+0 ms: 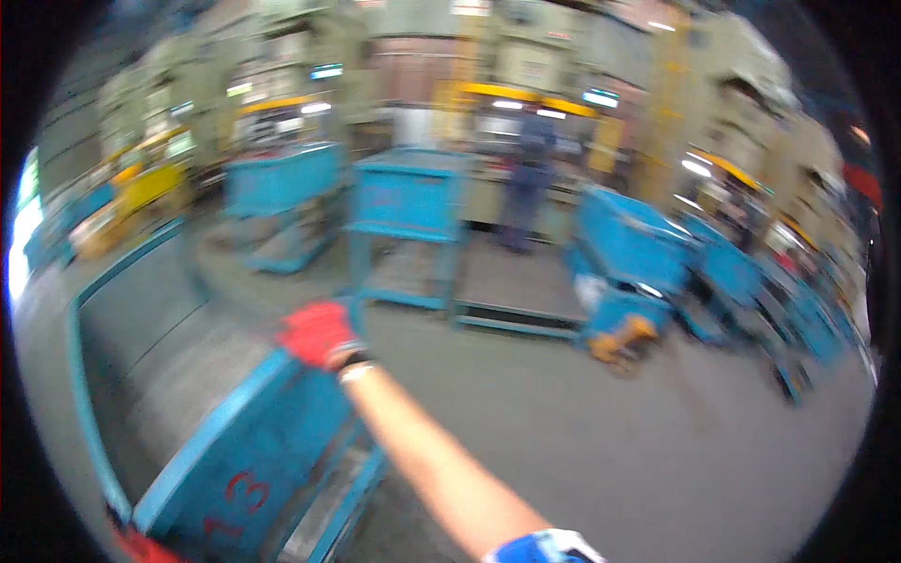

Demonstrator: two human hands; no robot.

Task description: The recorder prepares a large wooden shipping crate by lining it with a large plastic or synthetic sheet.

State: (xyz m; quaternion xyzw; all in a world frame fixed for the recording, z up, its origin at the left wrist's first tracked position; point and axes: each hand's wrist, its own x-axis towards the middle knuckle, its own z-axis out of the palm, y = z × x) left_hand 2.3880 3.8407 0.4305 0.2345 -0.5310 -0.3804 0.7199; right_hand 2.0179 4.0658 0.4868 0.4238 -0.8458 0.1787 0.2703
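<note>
A large open-topped blue metal bin (272, 450) on a frame stands close at the left, with red hand-painted marks on its near side. Inside, its grey floor and walls show, blurred. My right hand (317, 335), in a red glove with a dark band at the wrist, is closed over the bin's rim at the far right corner. Low at the left, part of my left hand (145, 546), also red-gloved, lies against the near left corner of the same bin. The picture's lower edge cuts it off, and its fingers are mostly hidden.
Another blue bin on legs (408, 202) stands ahead, with a low platform (521, 291) beside it. A person in dark blue (530, 178) stands at a large press machine. More blue bins (633, 244) line the right side, one with a yellow-orange part (624, 344) near the grey floor (601, 450).
</note>
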